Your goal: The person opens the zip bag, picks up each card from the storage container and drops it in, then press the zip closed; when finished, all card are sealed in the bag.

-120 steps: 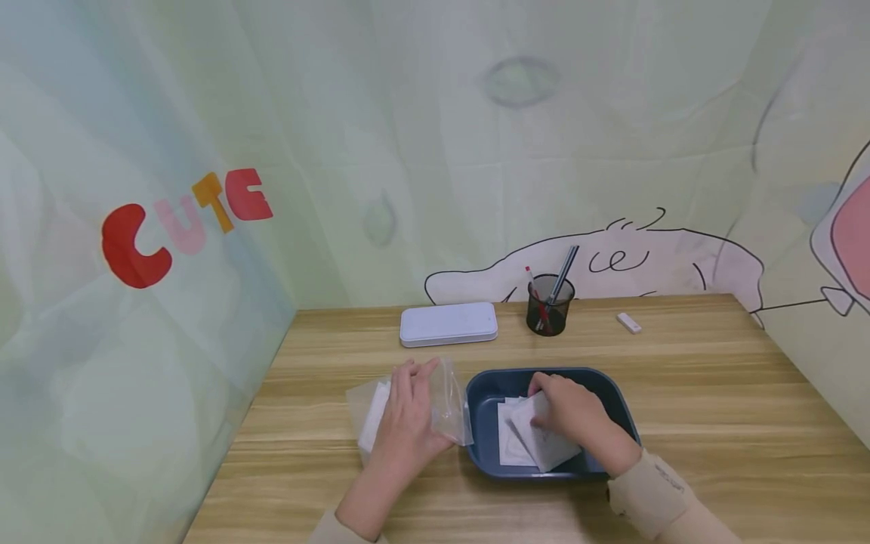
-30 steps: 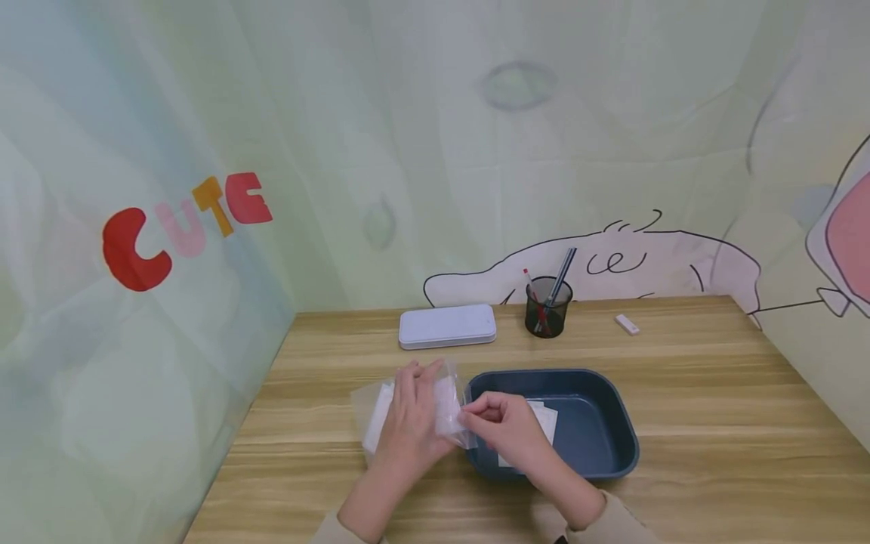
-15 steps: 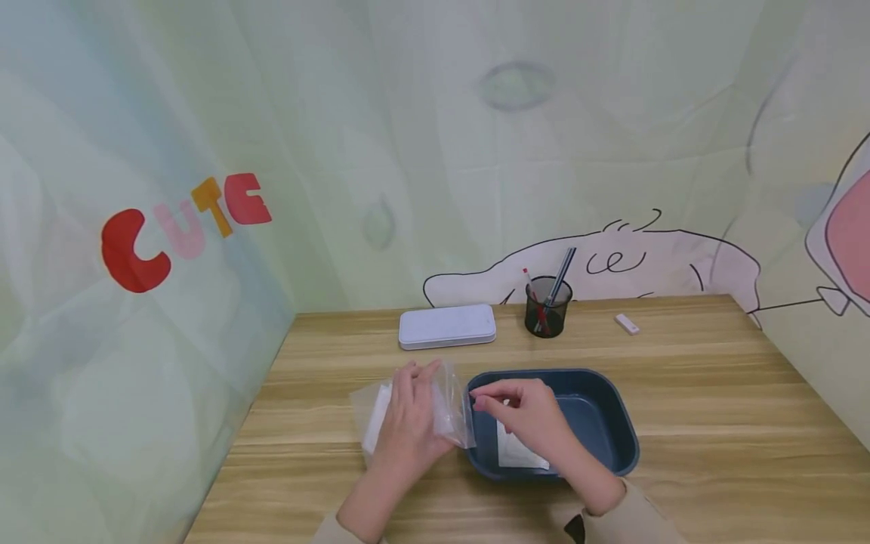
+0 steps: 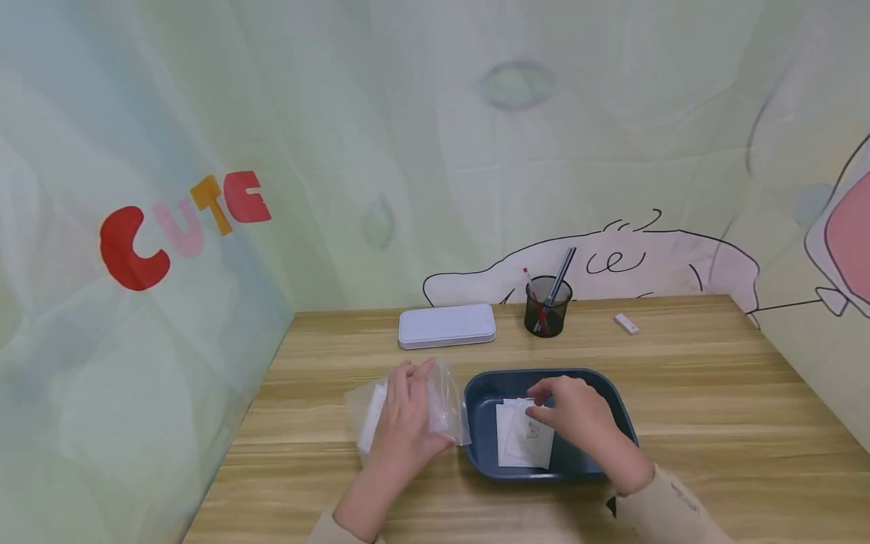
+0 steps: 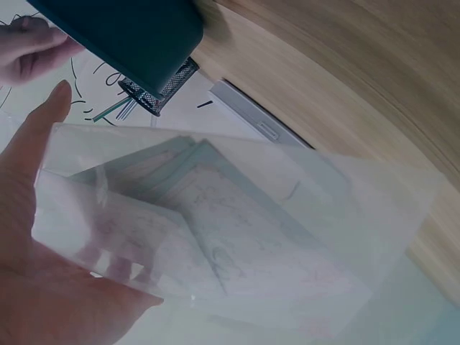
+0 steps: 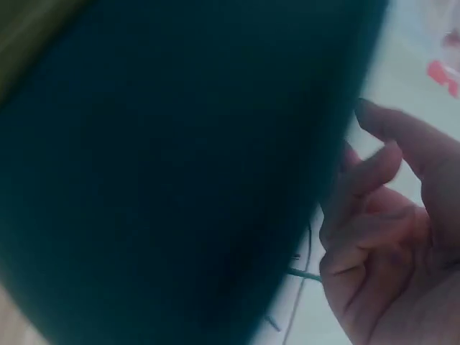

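Observation:
My left hand (image 4: 404,427) grips a clear plastic bag (image 4: 450,400) on the wooden table, left of a dark blue tray (image 4: 615,400). In the left wrist view the bag (image 5: 237,244) lies over my palm (image 5: 29,287) with the thumb along its edge, and several white printed cards show inside it. My right hand (image 4: 578,419) hovers inside the tray, its loosely curled fingertips at the top edge of a few white cards (image 4: 519,447) lying there. The right wrist view shows curled fingers (image 6: 388,237) with nothing between them, beside the tray wall (image 6: 180,180).
A flat white case (image 4: 446,325) and a black mesh pen cup (image 4: 547,306) stand at the back of the table, with a small white object (image 4: 627,323) to their right. Cloth-covered walls close in the left side and the back.
My right hand has left the bag's mouth and moved right, back into the tray over the cards. The left hand and bag have stayed in place.

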The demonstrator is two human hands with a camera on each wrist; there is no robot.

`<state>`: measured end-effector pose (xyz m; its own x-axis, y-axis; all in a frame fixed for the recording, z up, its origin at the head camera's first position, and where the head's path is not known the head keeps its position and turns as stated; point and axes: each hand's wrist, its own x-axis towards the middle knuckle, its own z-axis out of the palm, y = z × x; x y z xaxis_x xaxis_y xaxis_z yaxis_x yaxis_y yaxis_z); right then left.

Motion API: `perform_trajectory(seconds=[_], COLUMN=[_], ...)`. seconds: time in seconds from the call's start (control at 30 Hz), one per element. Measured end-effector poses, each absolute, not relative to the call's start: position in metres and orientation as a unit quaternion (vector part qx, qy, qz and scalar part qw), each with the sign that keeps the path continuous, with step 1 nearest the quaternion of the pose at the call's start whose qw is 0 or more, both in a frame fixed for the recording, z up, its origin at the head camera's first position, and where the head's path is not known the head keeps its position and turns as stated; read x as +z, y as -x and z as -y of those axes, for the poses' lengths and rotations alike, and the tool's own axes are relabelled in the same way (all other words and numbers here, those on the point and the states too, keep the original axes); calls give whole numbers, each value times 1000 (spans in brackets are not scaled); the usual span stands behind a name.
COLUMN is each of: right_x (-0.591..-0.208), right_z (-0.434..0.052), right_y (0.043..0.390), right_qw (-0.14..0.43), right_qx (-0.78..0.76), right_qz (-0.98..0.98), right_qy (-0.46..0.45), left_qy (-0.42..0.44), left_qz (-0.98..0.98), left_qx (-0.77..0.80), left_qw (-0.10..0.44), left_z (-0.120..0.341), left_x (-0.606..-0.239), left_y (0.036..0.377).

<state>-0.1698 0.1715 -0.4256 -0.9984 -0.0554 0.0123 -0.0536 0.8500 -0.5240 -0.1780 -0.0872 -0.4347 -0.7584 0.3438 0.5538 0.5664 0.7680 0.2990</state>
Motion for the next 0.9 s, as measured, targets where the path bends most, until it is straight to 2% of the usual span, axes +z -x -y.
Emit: perform_trajectory(seconds=[0.23, 0.6, 0.9], right_x=[-445, -466, -469], right_z=[-185, -189, -186], right_y=[173, 179, 181], right_qw=[63, 57, 63], right_qx=[-221, -198, -187], right_qz=[-973, -978, -980], right_qy=[13, -2, -13], left_qy=[242, 238, 238], left_qz=[913, 916, 917], left_qx=[-233, -234, -230], left_qw=[230, 221, 224], left_z=[88, 88, 88], left_x=[-434, -434, -434], left_y=[177, 176, 177])
